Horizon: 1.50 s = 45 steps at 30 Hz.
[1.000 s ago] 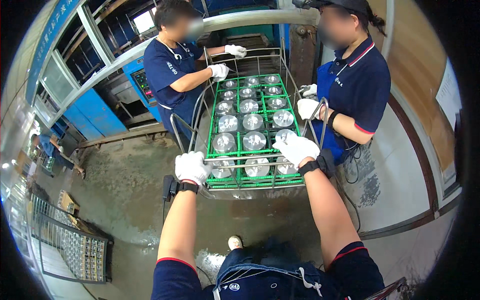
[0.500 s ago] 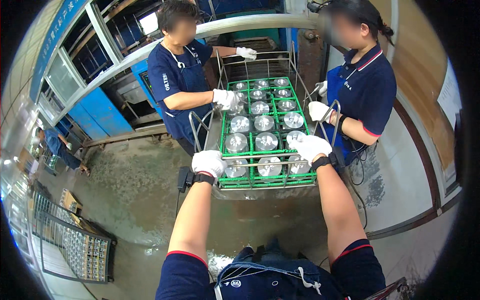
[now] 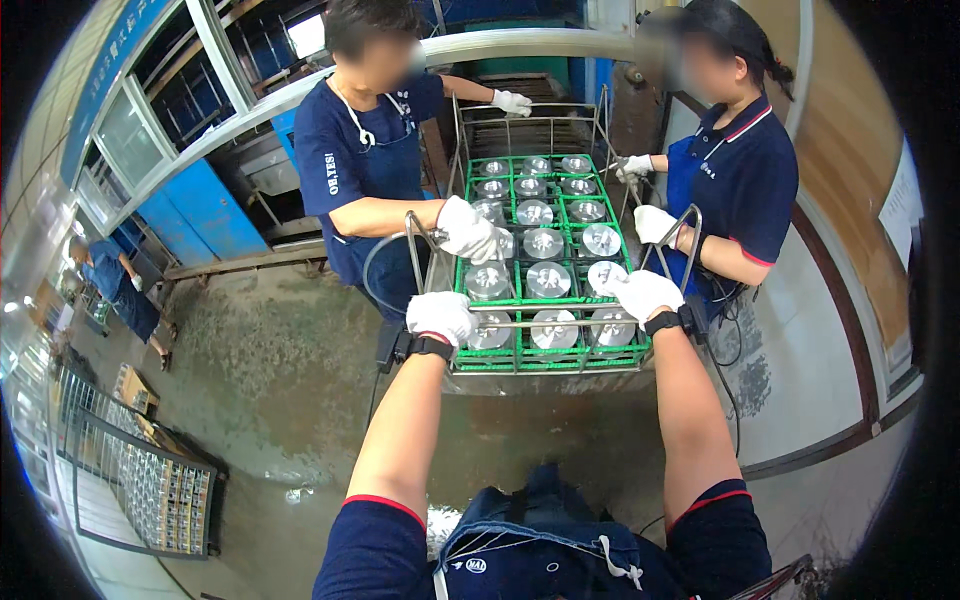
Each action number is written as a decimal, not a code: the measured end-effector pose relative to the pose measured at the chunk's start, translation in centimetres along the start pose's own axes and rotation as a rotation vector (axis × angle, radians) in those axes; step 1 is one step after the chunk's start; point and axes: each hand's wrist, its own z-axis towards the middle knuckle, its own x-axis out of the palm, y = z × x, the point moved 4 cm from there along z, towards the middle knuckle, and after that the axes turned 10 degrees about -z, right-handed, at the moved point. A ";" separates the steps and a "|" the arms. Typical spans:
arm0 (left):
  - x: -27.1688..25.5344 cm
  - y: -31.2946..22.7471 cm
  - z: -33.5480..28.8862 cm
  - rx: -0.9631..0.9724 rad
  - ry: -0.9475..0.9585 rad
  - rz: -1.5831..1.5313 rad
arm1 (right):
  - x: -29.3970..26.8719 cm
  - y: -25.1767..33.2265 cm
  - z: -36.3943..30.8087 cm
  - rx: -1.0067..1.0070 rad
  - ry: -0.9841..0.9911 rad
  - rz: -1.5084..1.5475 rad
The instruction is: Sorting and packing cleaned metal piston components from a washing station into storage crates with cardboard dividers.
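A steel-framed basket [image 3: 545,367] with green-coated dividers stands before me, holding rows of round shiny metal parts [image 3: 548,280]. My left hand [image 3: 443,317], in a white glove, is closed round its near left corner. On the near right corner, my gloved right hand [image 3: 648,297] grips the frame, its fingers beside one of the parts. To the left, a co-worker's gloved hand [image 3: 470,230] reaches over the parts, and the other hand [image 3: 512,103] rests on the far rail. A second co-worker's gloved hands [image 3: 655,226] are at the right side handle.
Co-workers stand close on the left [image 3: 365,150] and right [image 3: 745,180] of the basket. Blue machine cabinets [image 3: 215,205] line the left. A wheeled rack [image 3: 150,490] of parts stands at lower left, and another person [image 3: 115,285] is farther off. The floor [image 3: 280,380] looks wet.
The basket appears a little farther right in view. The left co-worker's near hand has moved toward me over the parts. My right fingers have drawn back toward the frame.
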 end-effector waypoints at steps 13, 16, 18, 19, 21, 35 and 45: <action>3.0 0.9 0.4 0.021 -0.231 -0.054 | 2.2 -1.0 1.1 -0.003 -0.058 -0.009; 1.6 -0.5 -0.4 -0.025 -0.138 -0.096 | 2.7 -2.5 1.7 0.055 -0.106 -0.028; 1.4 -0.1 -0.7 -0.050 -0.119 -0.052 | 2.7 -1.6 1.9 0.055 -0.085 -0.042; 1.4 0.2 -0.6 -0.060 -0.126 -0.050 | 2.8 -1.5 2.2 0.063 -0.056 -0.016; 1.6 0.5 -0.5 -0.062 -0.108 -0.050 | 3.1 -1.5 2.9 0.063 -0.052 -0.008; 3.4 1.5 0.9 -0.140 -0.164 -0.070 | 4.7 -2.2 5.3 -0.056 -0.076 -0.102; 3.4 1.2 1.1 -0.145 -0.178 -0.064 | 5.3 -2.8 5.4 -0.086 -0.187 -0.072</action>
